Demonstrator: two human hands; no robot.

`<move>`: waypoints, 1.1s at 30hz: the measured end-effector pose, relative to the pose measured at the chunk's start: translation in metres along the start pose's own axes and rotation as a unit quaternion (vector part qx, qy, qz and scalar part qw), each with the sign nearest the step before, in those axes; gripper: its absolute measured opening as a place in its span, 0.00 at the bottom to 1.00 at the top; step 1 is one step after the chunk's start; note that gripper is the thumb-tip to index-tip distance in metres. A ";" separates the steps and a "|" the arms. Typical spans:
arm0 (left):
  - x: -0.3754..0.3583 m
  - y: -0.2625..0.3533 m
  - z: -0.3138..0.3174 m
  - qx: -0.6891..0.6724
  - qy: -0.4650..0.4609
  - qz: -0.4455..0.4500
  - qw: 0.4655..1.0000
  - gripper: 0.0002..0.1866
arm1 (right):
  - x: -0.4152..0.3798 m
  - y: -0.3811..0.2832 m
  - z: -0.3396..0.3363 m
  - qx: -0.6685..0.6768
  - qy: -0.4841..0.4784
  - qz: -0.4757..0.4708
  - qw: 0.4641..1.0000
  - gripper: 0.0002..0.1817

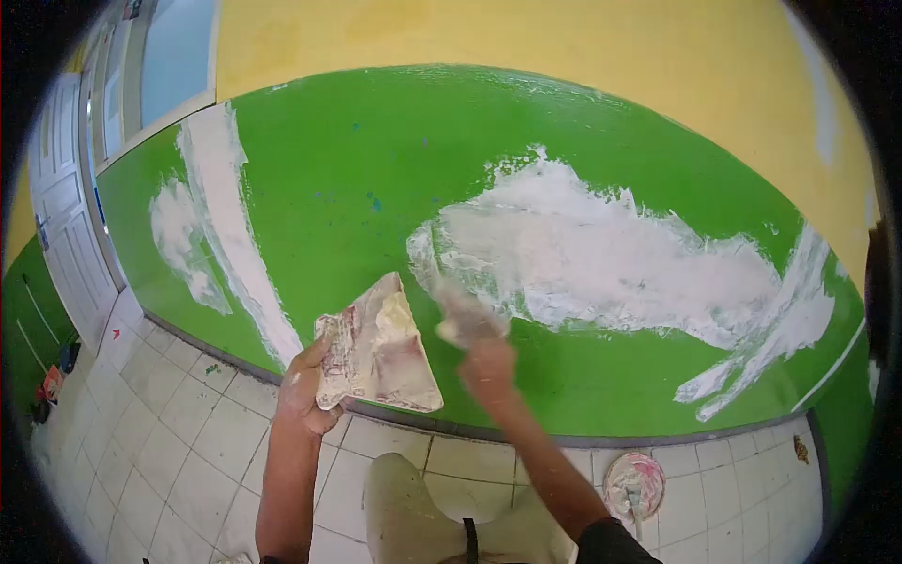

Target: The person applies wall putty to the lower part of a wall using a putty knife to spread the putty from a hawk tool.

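My left hand (305, 390) is closed on the left edge of a flat board (409, 376), which is smeared with cream-white filler. A putty knife (470, 318), blurred by motion, is gripped in my right hand (489, 368). Its blade overlaps the lower left end of a broad white filler patch (601, 258) on the green wall (329, 226). The board is held in front of the wall, to the left of the knife.
White filler strips (225, 197) run down the wall at left, and more streaks (780, 324) lie at right. A round filler-stained container (634, 479) with a handled tool inside stands on the tiled floor (216, 423). A white door (75, 202) is far left.
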State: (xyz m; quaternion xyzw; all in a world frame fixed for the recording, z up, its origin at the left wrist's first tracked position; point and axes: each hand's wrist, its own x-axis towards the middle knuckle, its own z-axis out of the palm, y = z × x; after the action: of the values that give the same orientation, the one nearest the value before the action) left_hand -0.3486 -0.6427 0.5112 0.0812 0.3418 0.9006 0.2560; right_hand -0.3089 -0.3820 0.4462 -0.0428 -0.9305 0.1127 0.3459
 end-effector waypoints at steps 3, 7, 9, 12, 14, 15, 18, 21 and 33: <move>0.009 -0.006 -0.012 -0.014 -0.010 -0.010 1.000 0.18 | 0.046 0.026 -0.079 -0.083 0.243 -0.101 0.961 0.35; 0.013 -0.011 -0.010 -0.025 0.036 -0.007 0.999 0.18 | 0.105 0.011 -0.104 -0.169 0.211 -0.170 0.948 0.33; 0.013 -0.014 -0.013 -0.038 0.001 -0.013 0.999 0.19 | 0.107 0.012 -0.056 -0.224 0.137 -0.235 0.936 0.32; 0.018 -0.016 -0.021 -0.043 -0.048 -0.015 0.998 0.19 | 0.045 0.025 0.026 -0.262 0.072 -0.237 0.933 0.31; 0.019 -0.014 -0.019 -0.046 -0.043 -0.010 0.998 0.19 | -0.005 0.052 0.052 -0.258 -0.002 -0.229 0.939 0.30; 0.020 -0.012 -0.020 -0.027 -0.040 -0.011 0.999 0.19 | -0.033 0.070 0.061 -0.264 -0.053 -0.211 0.940 0.30; 0.021 -0.010 -0.013 -0.019 -0.052 -0.022 0.998 0.19 | -0.090 0.104 0.046 -0.239 -0.112 -0.167 0.950 0.30; 0.029 -0.017 -0.011 -0.033 -0.075 -0.040 0.996 0.19 | -0.095 0.139 -0.006 0.005 -0.010 0.026 1.000 0.28; 0.026 -0.037 0.007 -0.007 -0.051 -0.059 0.997 0.17 | -0.009 0.051 0.036 -0.186 0.146 -0.082 0.968 0.33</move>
State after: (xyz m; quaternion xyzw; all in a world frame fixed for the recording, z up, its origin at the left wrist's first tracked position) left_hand -0.3538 -0.6014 0.4912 0.1054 0.3265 0.8808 0.3263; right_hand -0.3254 -0.3399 0.4016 -0.0460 -0.8749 -0.0987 0.4719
